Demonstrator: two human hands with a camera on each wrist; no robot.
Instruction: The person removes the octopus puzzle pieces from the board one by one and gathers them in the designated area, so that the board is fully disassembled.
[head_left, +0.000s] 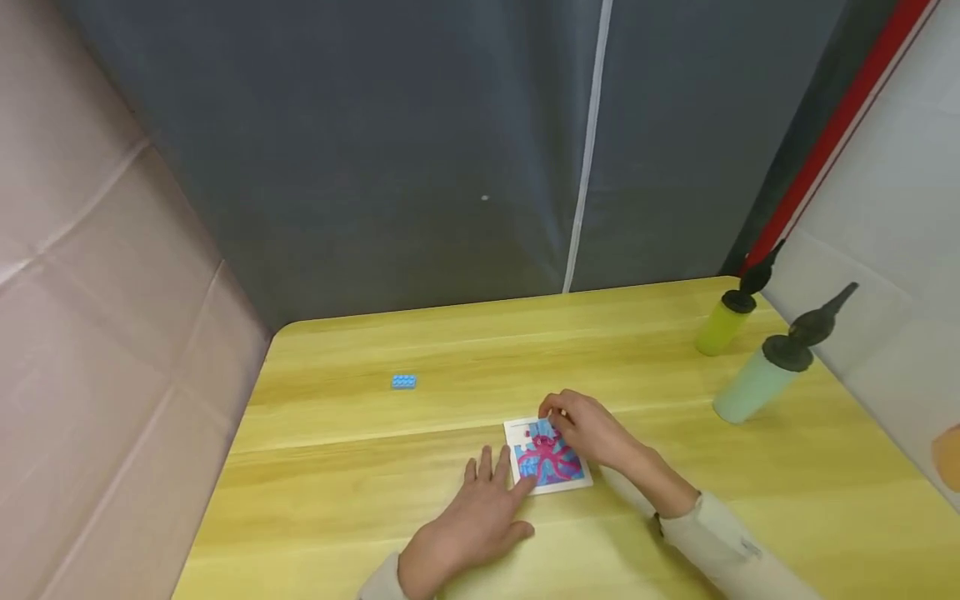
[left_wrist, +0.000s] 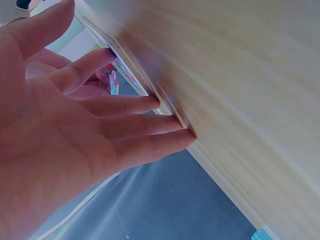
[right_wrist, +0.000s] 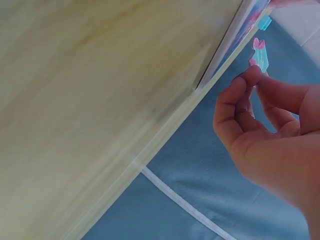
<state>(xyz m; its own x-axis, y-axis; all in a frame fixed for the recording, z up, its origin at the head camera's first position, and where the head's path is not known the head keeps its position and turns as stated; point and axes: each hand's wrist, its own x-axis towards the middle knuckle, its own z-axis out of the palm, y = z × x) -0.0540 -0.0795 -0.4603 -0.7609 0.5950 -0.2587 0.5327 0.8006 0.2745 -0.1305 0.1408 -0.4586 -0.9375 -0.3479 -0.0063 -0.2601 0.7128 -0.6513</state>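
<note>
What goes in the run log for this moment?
left hand: flat, steadying octopus puzzle | right hand: pinching puzzle piece over board's far corner | blue brick: untouched

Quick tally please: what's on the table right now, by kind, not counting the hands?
Puzzle boards: 1, octopus puzzle
Loose puzzle pieces: 1, pinched in the right hand, piece
Blue bricks: 1, blue brick
Pump bottles: 2, yellow bottle, pale green bottle
Total: 5
</note>
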